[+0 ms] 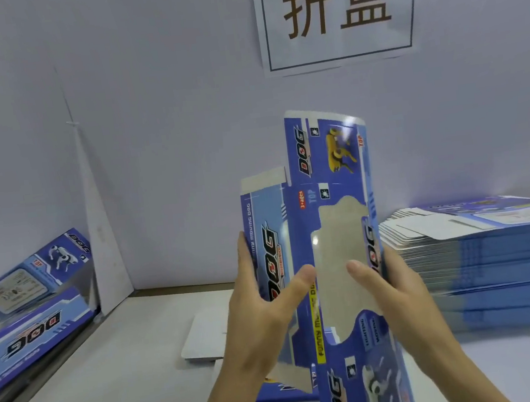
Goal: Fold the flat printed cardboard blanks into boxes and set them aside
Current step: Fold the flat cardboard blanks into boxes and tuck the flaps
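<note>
I hold a blue printed cardboard blank (326, 174) upright in front of me; it carries "DOG" lettering, a yellow dog picture and a clear window. My left hand (262, 303) grips its left panel, thumb pressed near the window. My right hand (396, 288) grips its right edge, thumb on the window film. The blank is partly bent along its creases. A tall stack of flat blanks (494, 257) lies at the right. Two folded blue boxes (33, 326) lean at the left.
A white table (112, 383) spreads below, and a flat white card (203, 340) lies on it behind my left hand. White walls close off the back and left. A paper sign (337, 10) with two characters hangs above.
</note>
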A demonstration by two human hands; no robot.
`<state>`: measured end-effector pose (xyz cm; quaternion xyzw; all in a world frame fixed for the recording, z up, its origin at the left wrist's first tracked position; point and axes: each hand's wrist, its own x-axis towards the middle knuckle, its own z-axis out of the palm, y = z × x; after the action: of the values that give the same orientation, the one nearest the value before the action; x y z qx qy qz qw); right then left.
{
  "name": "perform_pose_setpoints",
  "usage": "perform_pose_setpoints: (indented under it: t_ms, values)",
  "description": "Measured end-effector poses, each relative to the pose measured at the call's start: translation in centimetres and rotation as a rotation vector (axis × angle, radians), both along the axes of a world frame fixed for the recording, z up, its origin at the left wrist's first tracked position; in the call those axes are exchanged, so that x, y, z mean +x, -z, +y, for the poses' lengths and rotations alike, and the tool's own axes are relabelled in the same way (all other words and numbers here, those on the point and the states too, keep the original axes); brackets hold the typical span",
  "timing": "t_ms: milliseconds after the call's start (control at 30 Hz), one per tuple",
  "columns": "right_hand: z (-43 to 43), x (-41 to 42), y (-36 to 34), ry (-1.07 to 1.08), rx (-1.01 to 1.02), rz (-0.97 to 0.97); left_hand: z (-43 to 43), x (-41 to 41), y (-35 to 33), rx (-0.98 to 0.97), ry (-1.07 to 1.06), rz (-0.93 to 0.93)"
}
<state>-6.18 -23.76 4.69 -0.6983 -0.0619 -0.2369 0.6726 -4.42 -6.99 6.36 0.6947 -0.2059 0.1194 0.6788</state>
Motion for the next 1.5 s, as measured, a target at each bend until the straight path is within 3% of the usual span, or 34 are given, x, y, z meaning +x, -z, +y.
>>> perform_pose_setpoints:
  t_ms: [267,433,567,767,933,1067,1367,1500]
  values:
    - [1.6,0.1,0.1,-0.207,-0.105,-0.081,-0.1,-1.1,-0.2,-0.081,0.299,0.204]
    - [0.1,-0.3,-1.3,-0.129,0.075,-0.033,2.0,-0.3,-0.9,-0.211,0.307,0.320]
    - [-1.0,-0.6,-1.8,-0.141,0.052,0.147,2.8,-0.3,-1.4,-0.195,0.310,0.317]
    - [-1.6,0.0,-1.0,0.015,0.083,0.163,2.9,0.1,-1.3,-0.122,0.296,0.313]
    - [-2.7,-0.1,-1.3,-0.174,0.089,0.224,4.1,0.8,-1.5,-0.121,0.278,0.327]
    - [-3.4,0.0,-0.8,-0.372,0.292,0.232,4.8,1.3,-1.1,-0.113,0.324,0.326]
    - [-2.9,-0.5,-1.4,-0.334,0.305,0.194,4.5,2.1,-1.3,-0.050,0.130,0.084]
    - [-2.7,-0.6,-1.4,-0.337,0.307,0.197,4.1,2.1,-1.0,-0.067,0.150,0.110]
